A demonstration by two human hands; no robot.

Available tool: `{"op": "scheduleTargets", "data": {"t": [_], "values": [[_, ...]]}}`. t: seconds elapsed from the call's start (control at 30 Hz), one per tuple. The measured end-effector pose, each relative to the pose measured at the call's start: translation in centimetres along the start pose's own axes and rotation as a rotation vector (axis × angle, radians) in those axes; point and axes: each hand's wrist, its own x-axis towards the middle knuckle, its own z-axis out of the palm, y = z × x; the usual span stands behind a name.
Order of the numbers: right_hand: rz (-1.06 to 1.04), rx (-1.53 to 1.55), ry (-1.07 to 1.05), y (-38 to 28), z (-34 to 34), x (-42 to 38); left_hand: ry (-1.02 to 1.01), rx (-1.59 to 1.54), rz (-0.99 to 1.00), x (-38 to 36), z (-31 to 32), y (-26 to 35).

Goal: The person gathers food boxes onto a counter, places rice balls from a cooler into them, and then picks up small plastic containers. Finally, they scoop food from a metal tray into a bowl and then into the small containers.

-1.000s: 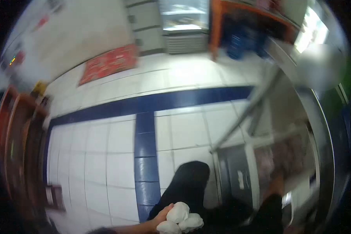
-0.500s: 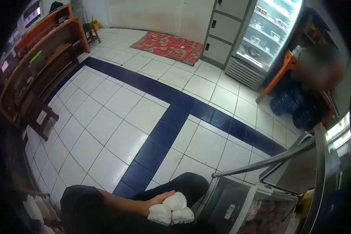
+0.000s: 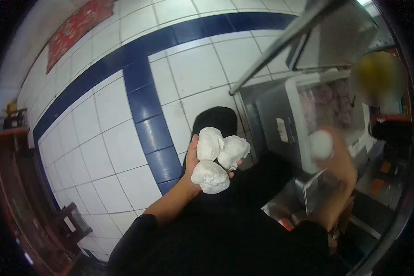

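Three white wrapped balls (image 3: 210,177) rest together on my left hand (image 3: 191,169), with its fingers curled around them from below. The wrapping looks like crumpled thin paper. Over to the right, my right hand (image 3: 339,154) is blurred by motion and grips another white round piece (image 3: 321,144), which looks like the ones in my left hand. This hand is beside the near edge of a white-rimmed tub (image 3: 295,119). Inside the tub lie several pinkish round lumps (image 3: 326,103), dimly seen.
A raised lid (image 3: 336,39) and a metal bar (image 3: 273,53) stand beyond the tub. My knee (image 3: 216,118) is just past my left hand. White tiles (image 3: 200,69) with blue bands (image 3: 147,108) cover the floor. A dark wooden stool (image 3: 71,225) stands at lower left.
The view has swung down and to the right. My right hand has come into view with a white ball in it. My left hand still carries its three balls.
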Motion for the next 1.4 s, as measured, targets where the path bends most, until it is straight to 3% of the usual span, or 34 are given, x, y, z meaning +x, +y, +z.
{"op": "scheduleTargets", "data": {"t": [0.07, 0.13, 0.17, 0.2, 0.23, 0.27, 0.3, 0.33, 0.4, 0.43, 0.5, 0.53, 0.63, 0.67, 0.73, 0.77, 0.8, 0.87, 1.07, 1.4], "values": [[-0.458, 0.156, -0.277, -5.4, 1.0, -1.1, 0.026, -0.004, -0.109, 0.3, -0.8, -1.0], [-0.516, -0.015, -0.399, -10.5, 3.4, -2.6, -0.031, -0.039, -0.232, 0.6, -2.1, -2.5], [-0.587, -0.009, -0.362, -11.1, 6.0, -3.2, 0.166, -0.005, -0.119, 0.7, -2.4, -3.9], [-0.541, -0.040, -0.510, -12.8, 7.2, -2.8, 0.152, 0.106, -0.139, 0.4, -3.0, -4.6], [-0.666, -0.054, -0.302, -12.3, 9.2, -3.6, 0.240, 0.150, -0.213, 0.1, -3.2, -5.2], [-0.686, -0.080, -0.329, -11.8, 11.3, -4.0, 0.124, 0.076, -0.262, -0.3, -4.4, -6.0], [-0.708, -0.041, -0.277, -11.1, 13.5, -4.5, 0.210, 0.226, -0.260, -0.8, -4.8, -6.6], [-0.724, 0.008, -0.363, -11.3, 12.8, -4.7, 0.385, 0.344, -0.306, -1.5, -4.2, -6.9], [-0.756, 0.050, -0.451, -11.4, 9.8, -4.7, 0.373, 0.537, -0.330, -2.9, -2.0, -7.7], [-0.737, 0.212, -0.540, -10.8, 6.9, -4.2, 0.374, 0.368, -0.427, -3.5, -4.2, -7.5], [-0.602, 0.445, -0.640, -5.2, 3.3, -2.3, 0.386, 0.399, -0.396, -4.4, -8.4, -7.9], [-0.398, 0.500, -0.570, -2.2, 0.6, -0.9, 0.402, 0.429, -0.376, -5.0, -10.5, -7.9], [0.361, 0.192, -0.040, 10.6, -4.8, 6.5, 0.414, 0.533, -0.297, -5.7, -13.7, -7.4], [0.800, 0.033, -0.050, 13.7, -5.0, 9.6, 0.411, 0.566, -0.268, -5.9, -13.8, -7.1], [0.778, -0.292, 0.082, 24.2, -1.9, 14.0, 0.165, 0.214, -0.223, -6.2, -11.4, -7.0], [0.717, -0.360, 0.126, 27.9, 0.1, 16.4, 0.474, 0.459, -0.130, -6.4, -9.3, -7.2], [0.665, -0.401, 0.141, 30.5, 2.4, 17.8, 0.281, 0.226, -0.182, -6.6, -9.4, -7.2], [0.604, -0.436, 0.148, 33.4, 6.0, 21.4, 0.312, 0.200, -0.035, -6.5, -6.5, -8.3], [0.651, -0.482, 0.125, 33.5, 8.0, 23.3, 0.188, 0.147, 0.062, -5.4, -5.9, -6.6], [0.661, -0.460, 0.126, 33.1, 8.3, 21.6, 0.194, 0.162, 0.069, -5.2, -4.6, -5.9]]}}
